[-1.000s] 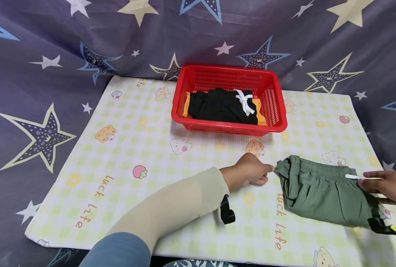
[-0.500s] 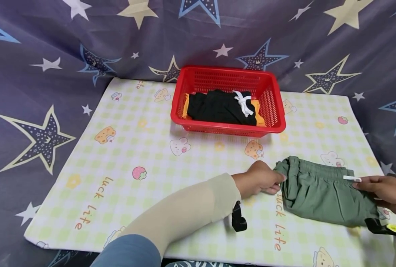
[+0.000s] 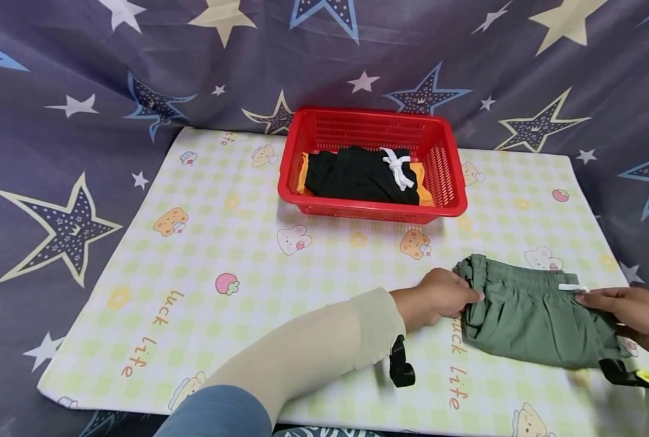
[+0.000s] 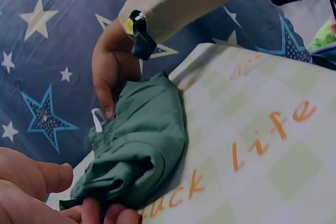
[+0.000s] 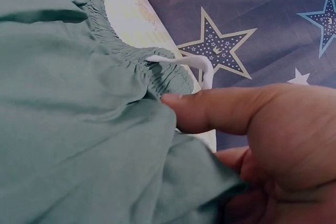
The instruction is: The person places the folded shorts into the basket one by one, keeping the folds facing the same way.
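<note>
Green shorts [image 3: 537,315] with an elastic waistband lie folded at the right of the table, a white drawstring [image 3: 572,287] showing at the waist. My left hand [image 3: 448,295] grips their left edge; in the left wrist view its fingers [image 4: 94,211] reach under the cloth, thumb above. On the opposite side my right hand [image 3: 632,312] pinches the shorts near the drawstring. The right wrist view has its thumb [image 5: 205,109] on top of the fabric, with the other fingers partly hidden below and behind the cloth.
A red plastic basket [image 3: 370,209] stands at the back of the table. In it lies a folded black garment [image 3: 351,176] with a white tie, over something orange [image 3: 419,182]. A checked cloth [image 3: 302,273] covers the table, and a star-patterned curtain [image 3: 193,60] hangs behind.
My left hand has moved right, from the tip of the shorts' left corner onto their edge. My right hand has shifted slightly left to the side by the drawstring.
</note>
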Motion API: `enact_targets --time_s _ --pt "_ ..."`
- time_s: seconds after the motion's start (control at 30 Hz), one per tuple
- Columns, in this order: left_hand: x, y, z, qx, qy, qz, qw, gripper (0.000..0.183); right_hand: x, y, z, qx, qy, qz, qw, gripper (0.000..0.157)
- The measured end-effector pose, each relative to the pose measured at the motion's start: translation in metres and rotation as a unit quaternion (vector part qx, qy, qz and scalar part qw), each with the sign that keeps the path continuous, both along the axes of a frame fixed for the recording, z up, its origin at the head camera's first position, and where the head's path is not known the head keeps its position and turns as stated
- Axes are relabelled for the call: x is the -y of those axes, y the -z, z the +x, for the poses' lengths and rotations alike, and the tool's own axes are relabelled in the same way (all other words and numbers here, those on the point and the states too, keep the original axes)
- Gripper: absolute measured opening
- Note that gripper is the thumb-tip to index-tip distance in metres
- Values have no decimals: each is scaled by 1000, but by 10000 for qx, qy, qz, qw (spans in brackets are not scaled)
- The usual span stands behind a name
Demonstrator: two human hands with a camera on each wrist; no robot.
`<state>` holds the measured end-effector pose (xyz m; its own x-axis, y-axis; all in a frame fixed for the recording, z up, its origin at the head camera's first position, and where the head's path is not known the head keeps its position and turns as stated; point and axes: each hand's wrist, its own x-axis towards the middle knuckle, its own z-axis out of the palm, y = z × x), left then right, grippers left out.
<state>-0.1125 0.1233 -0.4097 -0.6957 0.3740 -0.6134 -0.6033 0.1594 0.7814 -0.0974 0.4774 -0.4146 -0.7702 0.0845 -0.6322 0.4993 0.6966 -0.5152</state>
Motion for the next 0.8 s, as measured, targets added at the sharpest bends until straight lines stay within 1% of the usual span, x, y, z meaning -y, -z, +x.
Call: enact_targets --time_s 0.07,0.17,0.27,0.4,0.5,0.6,0.63,0.73,0.8 --pt "-1 -3 1 -105 85 -46 9999 11 1 1 1 -11 -50 -153 9999 80" --pt "-2 -6 1 -272 196 -122 9994 5 3 2 2 -85 -2 -400 9992 74" --pt "-4 -8 2 -366 287 -159 9988 7 3 2 3 -154 75 -514 9985 68" --pt "-7 -10 3 -329 179 -242 9990 15 3 1 3 -194 244 -630 9975 55" --pt "-10 -11 4 -370 28 -418 9984 18 3 -1 4 -207 313 -635 9973 56" --pt "-12 -9 4 -532 -93 -658 9964 20 5 -1 6 -264 371 -711 9964 59" --pt "-12 -8 4 -647 -146 -781 9947 21 6 0 6 -291 400 -771 9958 56" --pt "-12 -3 3 -1060 -269 -1205 9867 22 9 2 9 -449 593 -1144 9906 26" --pt "-10 2 2 -1264 -374 -1474 9802 23 11 5 11 -579 737 -1348 9864 6"
